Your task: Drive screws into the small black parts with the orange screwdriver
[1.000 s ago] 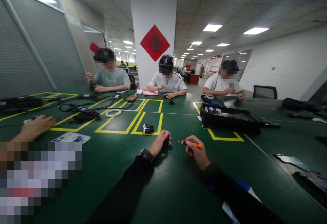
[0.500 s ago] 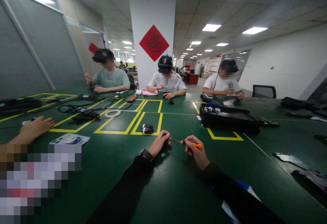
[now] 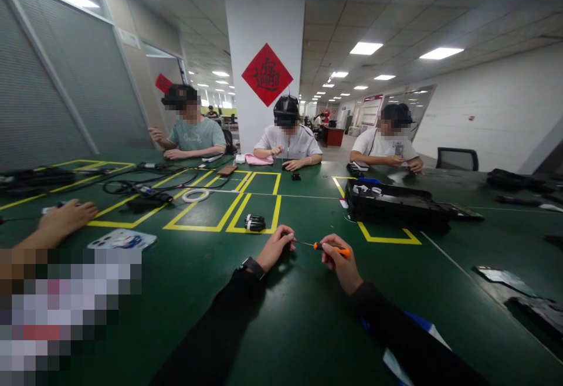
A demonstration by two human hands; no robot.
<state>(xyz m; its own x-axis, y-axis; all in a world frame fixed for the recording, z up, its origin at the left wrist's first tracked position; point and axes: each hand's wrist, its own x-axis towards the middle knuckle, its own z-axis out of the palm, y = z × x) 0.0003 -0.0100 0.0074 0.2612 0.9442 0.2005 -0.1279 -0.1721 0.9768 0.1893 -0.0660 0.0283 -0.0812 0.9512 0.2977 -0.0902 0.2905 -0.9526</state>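
My right hand (image 3: 341, 260) grips an orange and black screwdriver (image 3: 336, 249) by its handle. Its thin metal shaft points left, and the tip reaches the fingers of my left hand (image 3: 278, 249). Those fingers are closed in a pinch around something small and dark, mostly hidden. A dark watch sits on my left wrist. Just beyond my left hand, several black parts with white bands (image 3: 254, 222) lie bundled inside a yellow tape outline on the green table (image 3: 303, 327).
Stacked black trays (image 3: 396, 201) stand at the right. Cables (image 3: 145, 189) and a white cable ring (image 3: 195, 196) lie at the left. Another person's hand (image 3: 68, 220) rests near a patterned flat item (image 3: 122, 239). A blue and white packet (image 3: 417, 339) lies under my right forearm. Three people sit opposite.
The whole view has shifted slightly to the right. Both my hands keep nearly the same pose, with the screwdriver still between them.
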